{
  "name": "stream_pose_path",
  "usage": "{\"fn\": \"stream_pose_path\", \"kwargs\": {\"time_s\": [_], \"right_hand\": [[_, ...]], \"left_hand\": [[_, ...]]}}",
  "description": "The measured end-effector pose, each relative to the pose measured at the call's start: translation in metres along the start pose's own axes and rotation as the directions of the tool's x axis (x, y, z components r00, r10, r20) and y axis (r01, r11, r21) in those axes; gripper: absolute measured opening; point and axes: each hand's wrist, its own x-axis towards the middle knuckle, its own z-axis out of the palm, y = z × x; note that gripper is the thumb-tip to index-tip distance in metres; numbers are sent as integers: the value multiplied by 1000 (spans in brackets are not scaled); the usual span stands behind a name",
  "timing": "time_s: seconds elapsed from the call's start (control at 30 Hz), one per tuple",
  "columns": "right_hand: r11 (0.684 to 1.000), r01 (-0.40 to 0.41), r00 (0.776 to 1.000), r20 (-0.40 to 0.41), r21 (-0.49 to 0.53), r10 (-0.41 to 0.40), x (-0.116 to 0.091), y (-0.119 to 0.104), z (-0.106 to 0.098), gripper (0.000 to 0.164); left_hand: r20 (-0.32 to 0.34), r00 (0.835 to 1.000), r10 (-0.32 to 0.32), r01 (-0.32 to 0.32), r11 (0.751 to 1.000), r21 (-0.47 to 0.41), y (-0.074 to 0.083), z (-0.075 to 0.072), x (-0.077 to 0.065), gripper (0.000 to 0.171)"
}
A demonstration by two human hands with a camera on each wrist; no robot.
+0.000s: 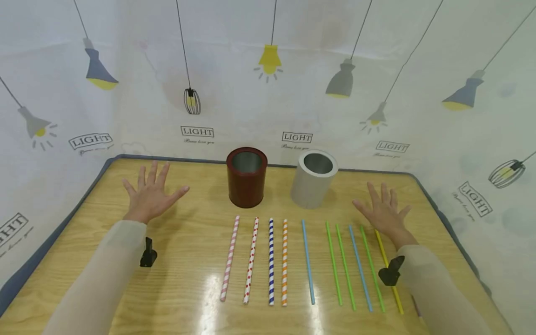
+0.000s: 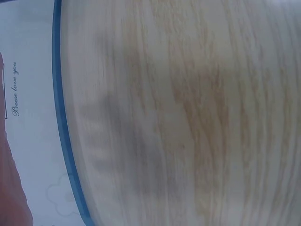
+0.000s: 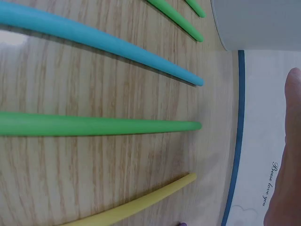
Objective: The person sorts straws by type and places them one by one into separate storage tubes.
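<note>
Printed on the wall sheet, in framed capitals: "LIGHT", repeated across the head view as left label, centre-left label, centre-right label, right label and far-right label. Cut by the picture edge to "GHT" on the far-left label. Set below the frames in slanting script, too small for sure reading from the head. Legible in the left wrist view as "Beese love you", upper script line; repeated in the right wrist view, lower script line.
</note>
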Motion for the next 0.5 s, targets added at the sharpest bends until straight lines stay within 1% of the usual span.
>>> {"fn": "stream_pose_path", "kwargs": {"time_s": [0.2,0.3,0.33,0.4,0.43,0.47,0.5], "right_hand": [[1000,-8,1000,24,10,8,-2,0,4,83],[1000,-7,999,37,7,6,-4,-1,5,84],[1000,-3,999,40,5,3,-5,-2,4,83],[1000,24,1000,16,-11,-23,-7,-6,3,82],[999,37,999,12,-13,-37,-8,-9,2,80],[999,52,999,11,-1,-52,-9,-13,0,77],[998,65,998,11,20,-65,-11,-17,-1,73]], "left_hand": [[4,1000,-4,4,1000,0,-5,5,0,90],[-24,1000,10,-10,1000,-18,-6,7,1,88],[-45,999,19,-21,999,-41,-5,8,3,86],[-99,994,46,-58,991,-121,-2,8,6,81],[-123,991,58,-79,981,-175,1,7,8,78],[-144,987,68,-102,966,-237,5,6,10,73],[-156,985,71,-117,944,-307,10,4,12,69]]}}
